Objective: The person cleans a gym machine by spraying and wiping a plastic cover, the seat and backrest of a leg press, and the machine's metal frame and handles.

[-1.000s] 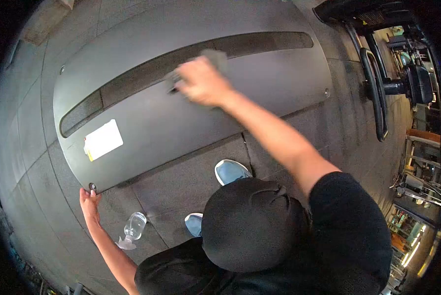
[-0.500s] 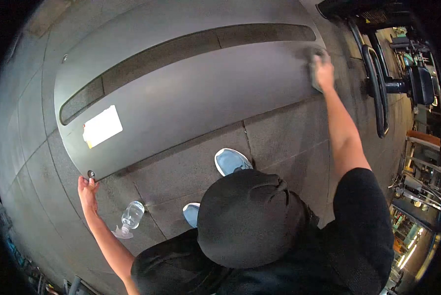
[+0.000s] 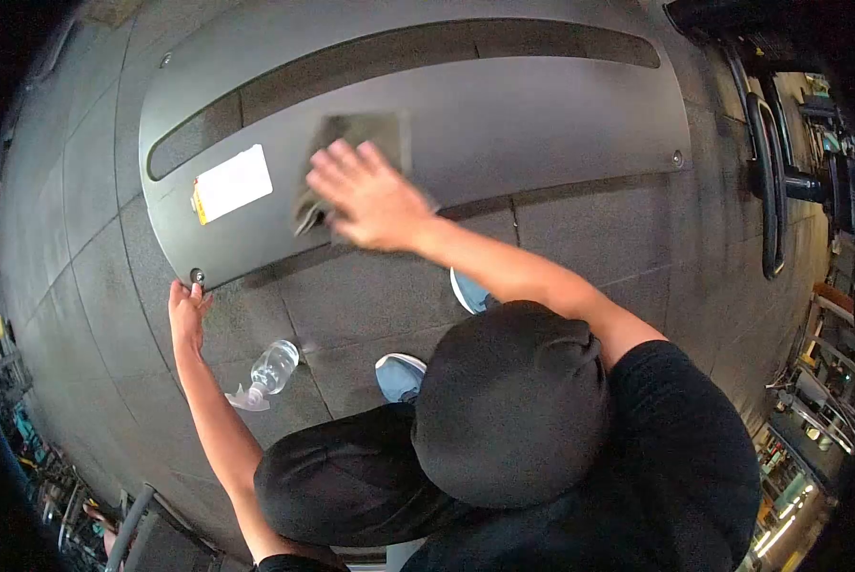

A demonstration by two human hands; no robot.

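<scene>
The right hand, fingers spread wide, presses flat on a grey cloth lying on the dark curved panel beside its white label. The left hand, fingers loosely extended, touches the panel's lower corner, near a spray bottle on the floor.

the right hand is blurred and covers part of the cloth. print on the label is too small to read. the cap hides most of one shoe. whether the left hand grips the corner of the panel is unclear.
</scene>
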